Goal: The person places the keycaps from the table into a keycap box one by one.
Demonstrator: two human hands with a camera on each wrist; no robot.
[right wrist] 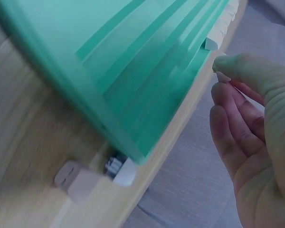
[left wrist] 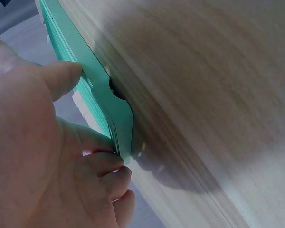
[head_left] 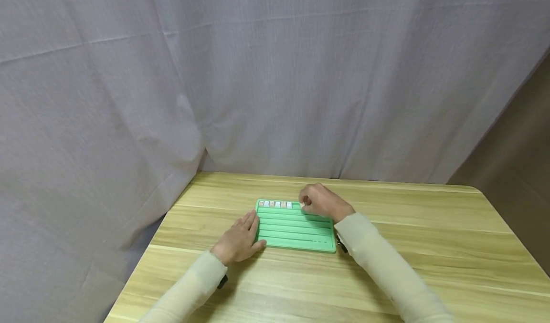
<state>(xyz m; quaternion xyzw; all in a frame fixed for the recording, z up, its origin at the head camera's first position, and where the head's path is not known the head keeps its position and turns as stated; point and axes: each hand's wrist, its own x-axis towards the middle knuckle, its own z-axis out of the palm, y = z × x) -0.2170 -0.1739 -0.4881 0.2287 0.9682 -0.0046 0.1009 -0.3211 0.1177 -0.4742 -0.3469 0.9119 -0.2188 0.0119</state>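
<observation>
A green board with long raised ridges lies on the table, several small white and beige tiles lined up in its far row from the left. My right hand is over that row, to the right of the line, pinching a small pale tile between thumb and forefinger. Most of this tile is hidden by the fingertips. At the board's near left corner rests my left hand, its fingers extended along the left edge. Its thumb touches the near edge in the left wrist view.
Beside the board's right end, the right wrist view has a loose pinkish block and a white-and-grey block on the wooden table. Grey curtains hang behind the table's far edge and along the left.
</observation>
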